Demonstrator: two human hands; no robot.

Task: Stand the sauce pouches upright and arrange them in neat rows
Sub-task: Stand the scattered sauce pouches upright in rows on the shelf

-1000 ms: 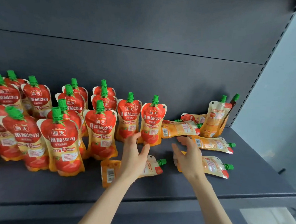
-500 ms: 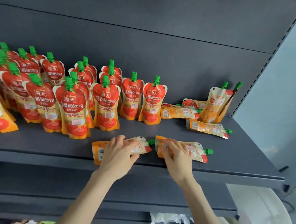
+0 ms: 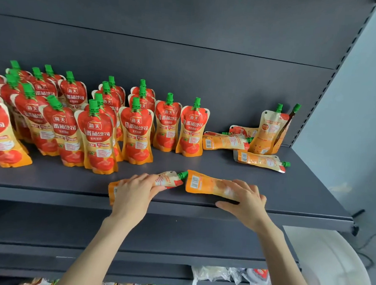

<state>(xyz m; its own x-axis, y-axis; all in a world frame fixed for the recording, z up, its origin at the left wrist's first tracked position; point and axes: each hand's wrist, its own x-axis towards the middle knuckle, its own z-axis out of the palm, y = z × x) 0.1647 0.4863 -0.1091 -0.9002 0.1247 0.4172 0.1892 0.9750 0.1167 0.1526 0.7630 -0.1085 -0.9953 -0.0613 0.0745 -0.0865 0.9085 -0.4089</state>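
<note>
Along the front edge of the dark grey metal shelf (image 3: pixel 300 193), two orange foil sauce pouches lay flat end to end, long axes left-right. Our left hand (image 3: pixel 133 192) clasped the left pouch (image 3: pixel 169 180), our right hand (image 3: pixel 243 200) the right pouch (image 3: pixel 204 184), each directly beneath its palm.

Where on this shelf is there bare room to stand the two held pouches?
Bare: the gap right of the last upright pouch, before the flat pile; the front strip of shelf left of the left hand; the front corner past the right hand. Crowded: the standing rows and that pile.
</note>
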